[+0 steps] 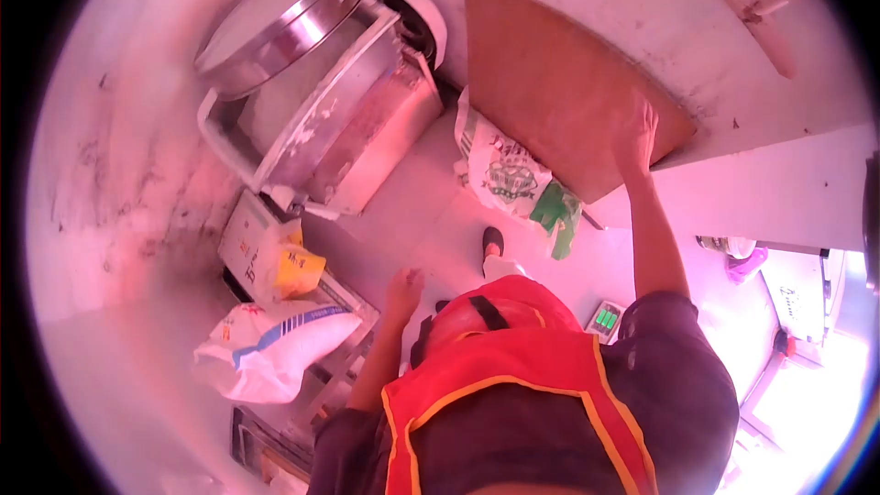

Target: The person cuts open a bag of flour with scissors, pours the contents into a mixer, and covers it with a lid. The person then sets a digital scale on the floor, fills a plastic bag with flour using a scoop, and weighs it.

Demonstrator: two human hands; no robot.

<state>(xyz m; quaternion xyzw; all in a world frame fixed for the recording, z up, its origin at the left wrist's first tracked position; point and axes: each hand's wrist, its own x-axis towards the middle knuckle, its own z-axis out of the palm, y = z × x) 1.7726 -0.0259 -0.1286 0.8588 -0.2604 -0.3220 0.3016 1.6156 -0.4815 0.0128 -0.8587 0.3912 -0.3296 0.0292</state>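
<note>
My right hand (636, 136) reaches forward over the right part of a large brown board (550, 64), which stands against the wall. Its fingers look stretched out along the board's face; whether they press on it I cannot tell. Below the board's lower left edge lies a crumpled white and green printed bag (509, 170). Down at my left side hangs my left hand (404, 293), its fingers loosely curled and no object visible in them. Nearest to it are a white sack with a blue stripe (289, 344) and a yellow packet (300, 270).
At the upper left stands a metal machine with a deep trough (330, 119), and a round metal sieve-like pan (284, 32) rests on top. A small scale (605, 319) with a green display is at my right. A white box (247, 243) stands by the left wall.
</note>
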